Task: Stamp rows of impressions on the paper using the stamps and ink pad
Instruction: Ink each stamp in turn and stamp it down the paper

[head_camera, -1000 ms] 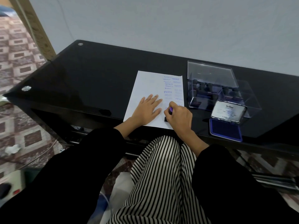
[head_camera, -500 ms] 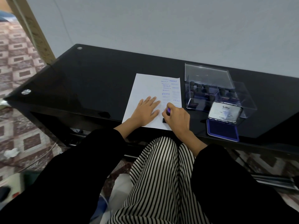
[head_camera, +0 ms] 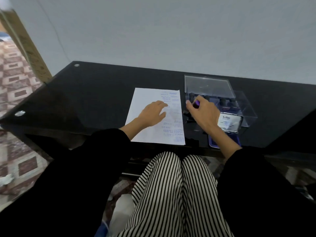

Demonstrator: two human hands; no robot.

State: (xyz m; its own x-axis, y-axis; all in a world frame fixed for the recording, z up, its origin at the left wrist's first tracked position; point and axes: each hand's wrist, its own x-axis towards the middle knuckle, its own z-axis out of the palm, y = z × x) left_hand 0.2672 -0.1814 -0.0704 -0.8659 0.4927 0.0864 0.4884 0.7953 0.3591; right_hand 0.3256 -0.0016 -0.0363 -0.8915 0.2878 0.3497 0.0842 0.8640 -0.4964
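Your black glass table (head_camera: 89, 93) carries everything. The paper (head_camera: 147, 135) lies at its near edge in front of you. Blue impressions run in rows down the sheet's right side, from FRAGILE at the far end to SAMPLE at the near corner, and the left part is bare. Just right of the sheet stands the clear plastic case (head_camera: 244, 108), open, with the dark-handled stamps (head_camera: 223, 100) upright inside. In front of the case sits the ink pad (head_camera: 213, 141), its lid (head_camera: 230, 123) raised and its blue face partly hidden by your right forearm.

Your left hand (head_camera: 152, 113) lies flat on the paper, fingers straight, pinning the sheet. Your right hand (head_camera: 205, 115) hovers between the paper's right edge and the case. Its fingers are curled round a purple stamp (head_camera: 197, 104), of which only the top shows.

By my reading you are between impressions. With the stamp held at the case and not over the pad, you look to be trading it for another, though re-inking cannot be ruled out. If you swap, set this one upright in a free slot and take the next by its handle. Then press it squarely on the pad and start a fresh row, left hand flat so the sheet does not slide
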